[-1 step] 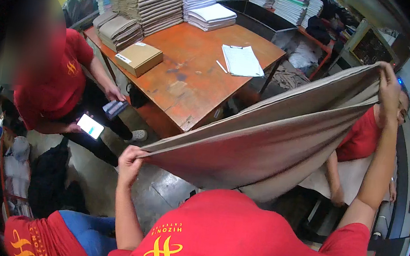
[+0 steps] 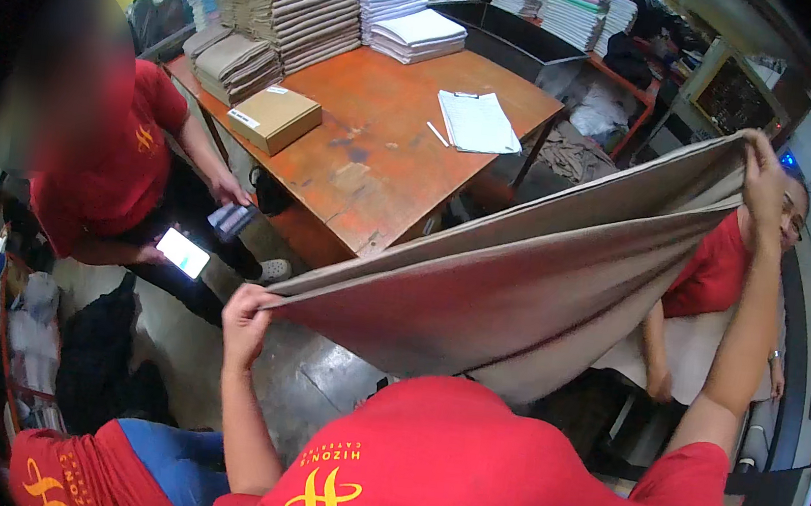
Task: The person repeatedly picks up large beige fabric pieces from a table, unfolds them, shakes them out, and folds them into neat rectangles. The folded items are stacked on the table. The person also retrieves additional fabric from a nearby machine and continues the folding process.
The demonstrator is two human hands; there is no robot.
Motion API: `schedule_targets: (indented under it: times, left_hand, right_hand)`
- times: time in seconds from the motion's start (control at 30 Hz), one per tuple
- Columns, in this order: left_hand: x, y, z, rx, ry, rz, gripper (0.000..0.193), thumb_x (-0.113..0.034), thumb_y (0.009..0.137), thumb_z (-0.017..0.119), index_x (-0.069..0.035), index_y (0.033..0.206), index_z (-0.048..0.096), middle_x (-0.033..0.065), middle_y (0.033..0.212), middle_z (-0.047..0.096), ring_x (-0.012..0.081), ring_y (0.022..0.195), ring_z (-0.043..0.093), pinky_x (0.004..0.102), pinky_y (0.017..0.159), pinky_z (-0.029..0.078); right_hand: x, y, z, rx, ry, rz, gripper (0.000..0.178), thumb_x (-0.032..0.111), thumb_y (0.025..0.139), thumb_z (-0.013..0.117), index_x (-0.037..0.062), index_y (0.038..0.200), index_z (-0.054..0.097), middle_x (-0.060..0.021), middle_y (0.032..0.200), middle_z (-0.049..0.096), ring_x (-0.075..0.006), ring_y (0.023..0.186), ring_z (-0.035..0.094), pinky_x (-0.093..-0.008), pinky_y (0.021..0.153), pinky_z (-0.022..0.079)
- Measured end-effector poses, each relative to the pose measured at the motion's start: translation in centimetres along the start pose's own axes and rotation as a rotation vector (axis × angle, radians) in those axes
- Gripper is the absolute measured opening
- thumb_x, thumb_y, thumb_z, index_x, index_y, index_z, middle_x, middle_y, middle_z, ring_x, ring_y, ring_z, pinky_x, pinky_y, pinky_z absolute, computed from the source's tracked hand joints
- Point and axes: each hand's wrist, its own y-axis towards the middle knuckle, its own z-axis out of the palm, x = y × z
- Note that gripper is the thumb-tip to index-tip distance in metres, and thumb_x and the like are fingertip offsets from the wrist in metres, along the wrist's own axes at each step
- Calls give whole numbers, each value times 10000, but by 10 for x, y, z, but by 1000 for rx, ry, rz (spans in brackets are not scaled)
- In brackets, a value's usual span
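A large beige-brown folded cloth (image 2: 509, 303) is stretched between my two raised hands and sags in the middle in deep folds. My left hand (image 2: 247, 320) is closed on its lower left corner. My right hand (image 2: 764, 182) grips the upper right corner, held higher and farther out. The cloth slants up to the right, with its layered top edge passing in front of the table's near corner. Its lower part is partly hidden behind my red shirt (image 2: 462, 466).
A wooden table (image 2: 375, 171) holds folded cloth stacks (image 2: 313, 6), a cardboard box (image 2: 276, 119) and a clipboard (image 2: 478, 122). At left a person (image 2: 130, 145) holds a phone (image 2: 182, 253). Another person (image 2: 710, 270) is close behind the cloth at right; a third (image 2: 106, 469) is at lower left.
My left hand has shifted slightly left with its corner of the cloth, and my right hand slightly left and down. The person at right shows more of the head beside my right arm.
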Motion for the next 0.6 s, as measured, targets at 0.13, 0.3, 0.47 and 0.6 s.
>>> schedule_targets:
  times: [0.13,0.3,0.47,0.6]
  left_hand:
    - [-40,41,-46,-79,163,201,239,108,731,544,-12,895,670,43,840,568,135,800,550,242,709,428]
    - [-78,94,-60,-164,331,67,399,177,696,520,-32,1020,623,63,900,567,160,892,562,260,805,440]
    - [-131,110,-79,-202,332,345,210,60,793,523,-23,961,620,31,921,524,175,871,567,261,810,454]
    - [-124,117,-58,-100,-859,101,379,-397,924,536,-67,1110,562,89,1130,558,223,987,540,390,888,451]
  right_hand:
    - [-27,-68,53,63,211,105,256,21,856,493,10,1083,612,-77,1019,646,-171,959,595,-255,874,435]
    - [-22,-169,89,600,612,904,330,-31,726,468,33,989,657,-11,886,636,-105,850,584,-237,785,455]
    - [-20,-173,68,28,844,798,267,-5,820,442,37,976,654,-20,874,636,-97,777,586,-216,695,467]
    - [-7,-172,83,-316,979,739,258,19,859,422,36,975,652,-14,883,631,-83,766,572,-215,684,454]
